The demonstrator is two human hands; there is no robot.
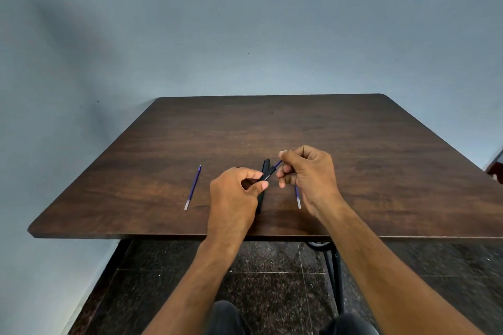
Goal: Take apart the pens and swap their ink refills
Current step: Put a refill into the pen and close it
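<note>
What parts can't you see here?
- Head view: the left hand covers the middle of the black pen barrel.
- The right hand hides most of the refill it holds.
- Whether a second barrel lies under the left hand: cannot tell.

A dark wood-grain bench [299, 128] with rounded corners is set against a plain blue-grey wall [245, 22]. Dark speckled floor tiles [272, 280] are seen at 6 o'clock, and a black metal leg [336, 277] is seen beneath the bench edge.
</note>
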